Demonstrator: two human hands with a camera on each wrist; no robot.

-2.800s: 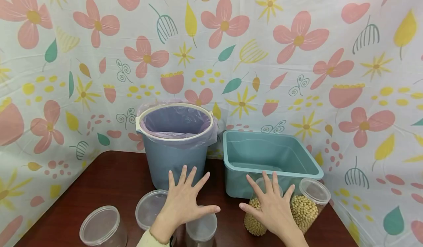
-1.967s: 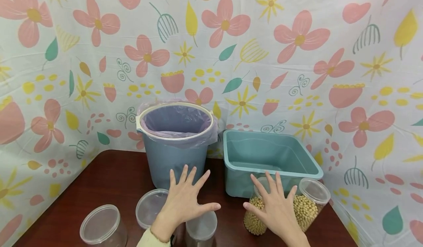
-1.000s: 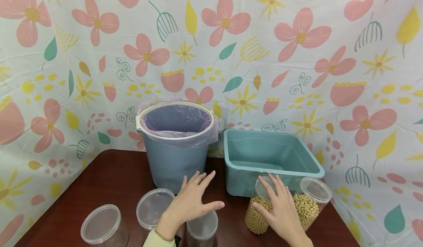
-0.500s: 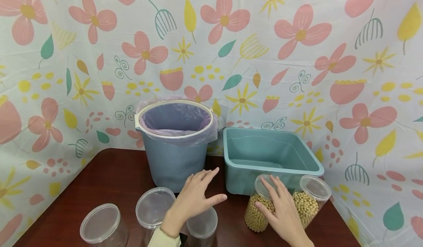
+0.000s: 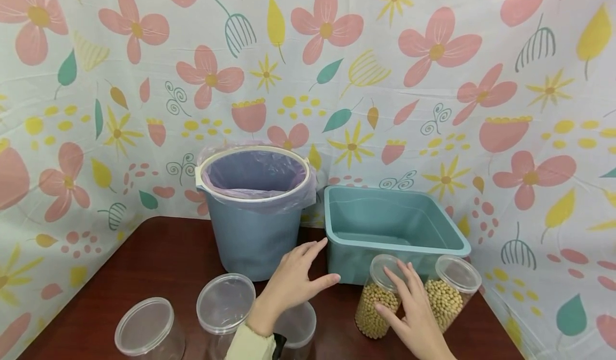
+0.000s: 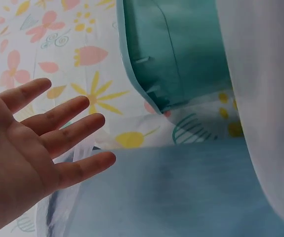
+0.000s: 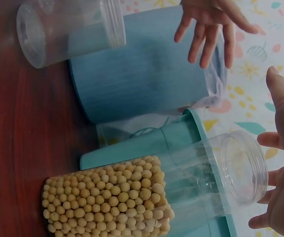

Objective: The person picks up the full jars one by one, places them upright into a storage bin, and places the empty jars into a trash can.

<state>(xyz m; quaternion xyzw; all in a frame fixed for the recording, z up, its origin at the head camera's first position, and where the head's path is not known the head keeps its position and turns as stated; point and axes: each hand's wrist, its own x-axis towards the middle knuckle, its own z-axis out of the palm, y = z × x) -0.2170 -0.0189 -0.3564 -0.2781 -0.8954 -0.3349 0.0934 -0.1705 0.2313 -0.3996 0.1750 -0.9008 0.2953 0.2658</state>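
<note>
My left hand [image 5: 294, 282] hovers over the front row of jars, fingers extended and thumb apart, holding nothing. Below it, partly hidden by the wrist, is a clear lidded jar [image 5: 300, 325]. My right hand [image 5: 415, 314] has its fingers loosely bent close to the lid of a clear jar of soybeans [image 5: 372, 309]; whether they touch is unclear. In the right wrist view that jar's lid [image 7: 243, 168] lies right beside the fingers. A second jar of soybeans [image 5: 445, 298] stands partly behind the right hand.
Two more clear lidded jars, one at the left [image 5: 146, 330] and one near the middle [image 5: 226, 304], stand on the dark red table [image 5: 159, 258]. Behind them are a blue bin [image 5: 255, 237] with a purple bag and a teal tub [image 5: 346, 261]. A flowered cloth [image 5: 308, 82] hangs behind.
From flat and spread, both hands have turned partly onto their sides. The left hand has shifted right, and the right hand's fingers have drawn together beside the soybean jar's lid.
</note>
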